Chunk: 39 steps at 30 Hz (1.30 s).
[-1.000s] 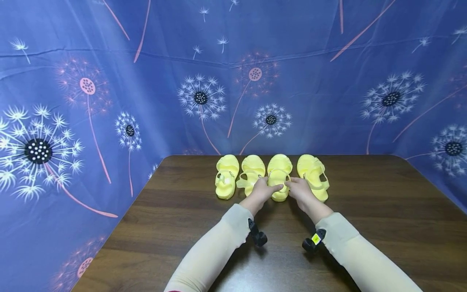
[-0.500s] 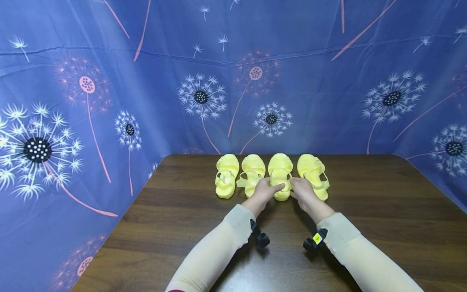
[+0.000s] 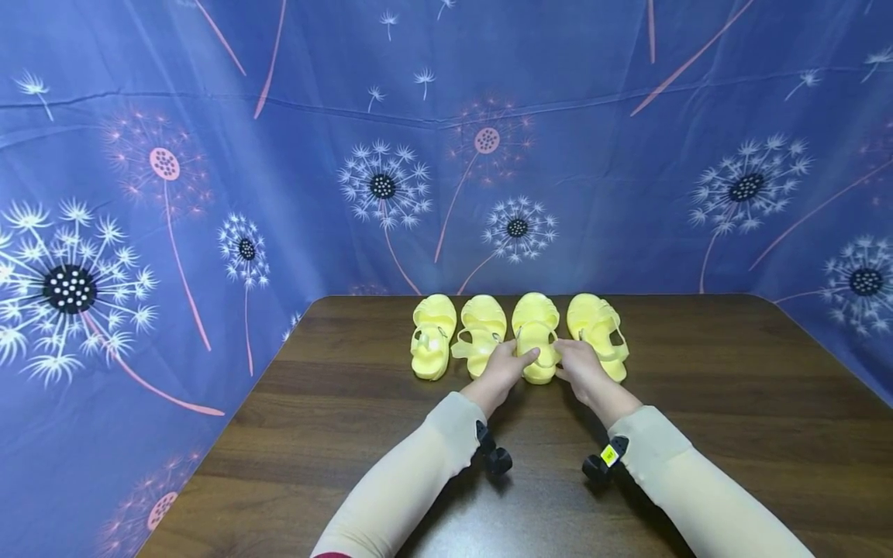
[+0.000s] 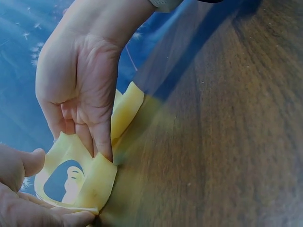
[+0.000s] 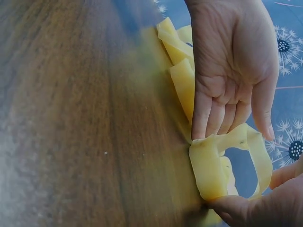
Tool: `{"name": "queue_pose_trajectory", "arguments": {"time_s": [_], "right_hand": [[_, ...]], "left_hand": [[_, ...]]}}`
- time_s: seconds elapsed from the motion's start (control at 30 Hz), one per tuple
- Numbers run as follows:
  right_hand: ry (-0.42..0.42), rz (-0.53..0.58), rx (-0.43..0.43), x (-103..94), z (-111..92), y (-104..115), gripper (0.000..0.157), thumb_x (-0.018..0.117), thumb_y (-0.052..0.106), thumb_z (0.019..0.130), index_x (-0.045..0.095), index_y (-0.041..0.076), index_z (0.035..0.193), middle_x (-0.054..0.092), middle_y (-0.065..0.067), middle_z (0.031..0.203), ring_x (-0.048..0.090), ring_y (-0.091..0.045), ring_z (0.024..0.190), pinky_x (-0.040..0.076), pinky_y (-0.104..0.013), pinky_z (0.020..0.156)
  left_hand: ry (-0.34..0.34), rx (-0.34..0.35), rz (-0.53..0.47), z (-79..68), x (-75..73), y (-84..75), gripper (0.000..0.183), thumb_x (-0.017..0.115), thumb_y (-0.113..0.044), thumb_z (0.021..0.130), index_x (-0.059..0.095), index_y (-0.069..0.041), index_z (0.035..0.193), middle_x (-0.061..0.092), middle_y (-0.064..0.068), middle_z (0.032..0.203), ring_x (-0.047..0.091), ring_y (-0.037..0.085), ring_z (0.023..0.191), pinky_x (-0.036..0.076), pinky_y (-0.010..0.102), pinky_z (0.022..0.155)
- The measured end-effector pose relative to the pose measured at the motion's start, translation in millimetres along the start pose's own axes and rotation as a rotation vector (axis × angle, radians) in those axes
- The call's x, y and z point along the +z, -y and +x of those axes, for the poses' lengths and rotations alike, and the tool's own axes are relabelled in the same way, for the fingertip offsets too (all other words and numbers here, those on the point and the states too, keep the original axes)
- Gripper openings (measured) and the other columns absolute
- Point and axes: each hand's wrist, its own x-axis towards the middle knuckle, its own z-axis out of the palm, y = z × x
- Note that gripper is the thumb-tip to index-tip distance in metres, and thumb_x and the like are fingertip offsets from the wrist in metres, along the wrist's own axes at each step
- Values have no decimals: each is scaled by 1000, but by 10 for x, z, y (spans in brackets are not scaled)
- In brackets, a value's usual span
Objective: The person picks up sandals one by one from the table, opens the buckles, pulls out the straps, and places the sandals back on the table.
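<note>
A yellow closed-toe sandal [image 3: 536, 310] stands third from the left in a row, toe toward the back. My left hand [image 3: 497, 372] touches its left side low at the heel, thumb reaching over the heel. On the opposite side, my right hand [image 3: 588, 373] has its fingers at the heel. Seen from the left wrist, straight left fingers [image 4: 102, 137] meet the side of the heel part [image 4: 97, 184], below an upright strap loop. The right wrist view shows straight right fingers [image 5: 213, 113] against the sandal's other side [image 5: 208, 170], thumb held apart.
Two more yellow sandals, the leftmost [image 3: 433, 310] and its neighbour [image 3: 484, 311], stand to the left. Another sandal [image 3: 587, 311] stands at right, its heel angled outward. The row lies near the back edge of the brown wooden table [image 3: 335, 403], before a blue dandelion-print cloth [image 3: 593, 194].
The third sandal's heel has shifted slightly right, straightening the sandal a little. My right hand has drawn slightly right with it; the other sandals have kept their places.
</note>
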Motion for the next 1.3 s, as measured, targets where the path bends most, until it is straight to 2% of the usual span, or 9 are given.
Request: {"name": "queue_pose_trajectory", "arguments": {"time_s": [0.13, 0.33, 0.53, 0.93, 1.3], "right_hand": [[3, -2, -7, -11, -9, 0, 53, 26, 13, 105, 10, -17, 146, 6, -31, 157, 9, -42, 146, 21, -55, 117], [18, -1, -4, -23, -40, 18, 53, 26, 11, 105, 9, -17, 146, 4, -31, 157, 6, -42, 146, 20, -56, 116], [28, 2, 1, -33, -68, 10, 53, 26, 11, 104, 10, -17, 146, 6, -32, 157, 7, -43, 146, 20, -56, 117], [36, -12, 12, -43, -132, -15, 53, 25, 13, 106, 10, -16, 147, 5, -32, 157, 10, -44, 146, 20, -56, 117], [47, -8, 3, -52, -167, -52, 52, 24, 12, 105, 12, -18, 145, 7, -31, 157, 14, -44, 145, 20, -57, 116]], "left_hand": [[-5, -4, 9, -18, 3, -12, 56, 61, -24, 96, 44, 7, 139, 50, 19, 142, 47, 30, 132, 38, 44, 111], [11, 14, 27, -57, 11, -16, 46, 61, -24, 96, 52, 3, 133, 60, 13, 131, 54, 24, 123, 43, 41, 107], [7, 28, 49, -98, 10, -18, 42, 61, -21, 96, 56, 3, 130, 63, 12, 126, 57, 22, 117, 46, 39, 103], [0, 29, 41, -155, 27, 23, 40, 60, -21, 97, 56, 0, 131, 63, 11, 127, 57, 19, 116, 45, 40, 104], [6, 36, 36, -223, 33, 41, 41, 59, -19, 97, 54, 1, 133, 61, 12, 130, 55, 22, 120, 44, 41, 106]]}}
